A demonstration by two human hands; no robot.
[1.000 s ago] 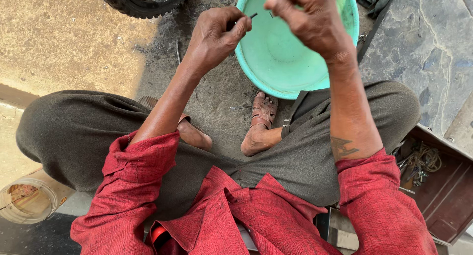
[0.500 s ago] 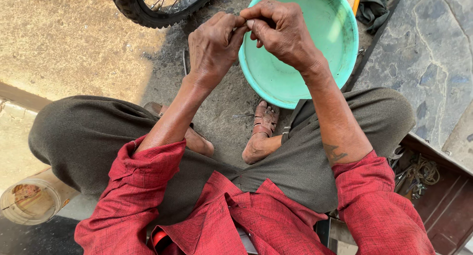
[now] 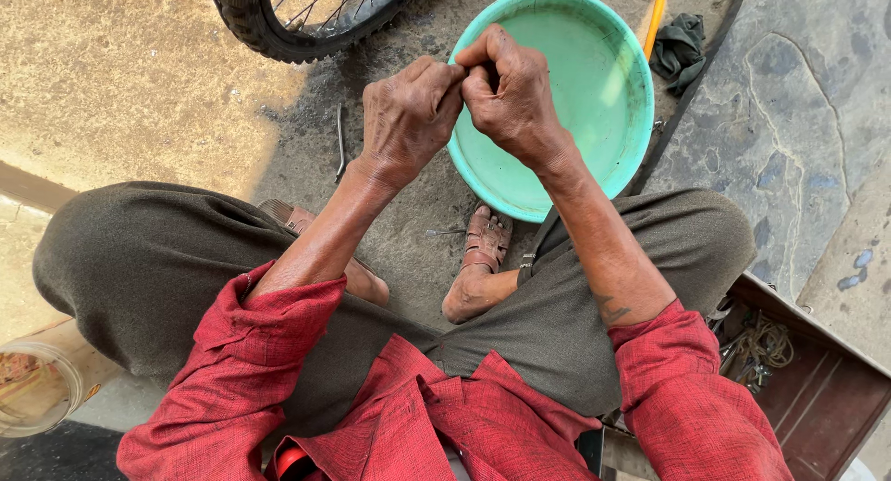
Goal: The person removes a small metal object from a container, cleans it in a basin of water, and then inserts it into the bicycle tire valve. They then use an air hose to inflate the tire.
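Observation:
My left hand and my right hand are pressed together knuckle to knuckle, fingers curled tight, over the near rim of a round green basin on the ground. Both pinch at a small thin dark piece that showed between the fingertips earlier and is hidden inside the fingers now. I sit cross-legged in dark trousers and red sleeves, with a sandalled foot just below the basin.
A bicycle wheel lies at the top left. A thin metal rod rests on the ground left of my hands. A yellow stick and dark cloth lie beside the basin. A brown toolbox is at right, a clear container at bottom left.
My hands, a little apart a second ago with the thin piece showing, have closed against each other and sit lower in view. More of the basin shows.

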